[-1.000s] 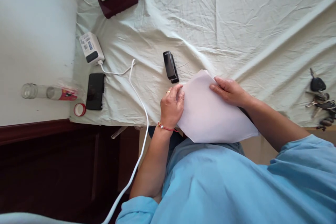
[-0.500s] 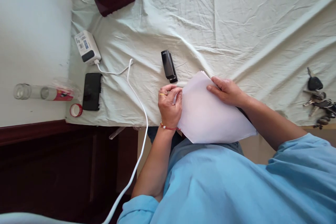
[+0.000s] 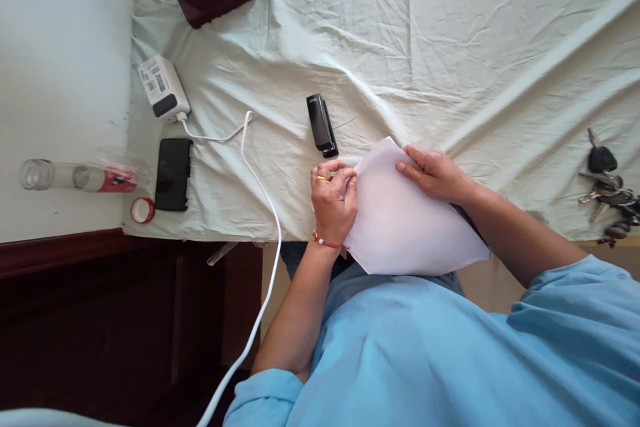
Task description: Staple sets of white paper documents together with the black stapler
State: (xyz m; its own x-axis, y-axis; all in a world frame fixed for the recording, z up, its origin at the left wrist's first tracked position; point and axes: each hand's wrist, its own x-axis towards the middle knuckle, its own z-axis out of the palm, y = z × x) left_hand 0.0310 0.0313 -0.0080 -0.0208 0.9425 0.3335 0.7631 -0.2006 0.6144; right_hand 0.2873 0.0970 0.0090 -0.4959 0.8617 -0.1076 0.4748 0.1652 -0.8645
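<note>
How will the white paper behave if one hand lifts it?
The paper is probably floppy: its near edge curves. It seems light, being thin-edged. It may sag if only the right hand holds it, since its near part reaches past the cloth.

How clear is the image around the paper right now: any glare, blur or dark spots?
Head view: soft light, with the paper pale and showing little surface detail; head view: no strong blur on the left hand or right hand; head view: slight sheen on the stapler; head view: the wood at lower left is very dark.
</note>
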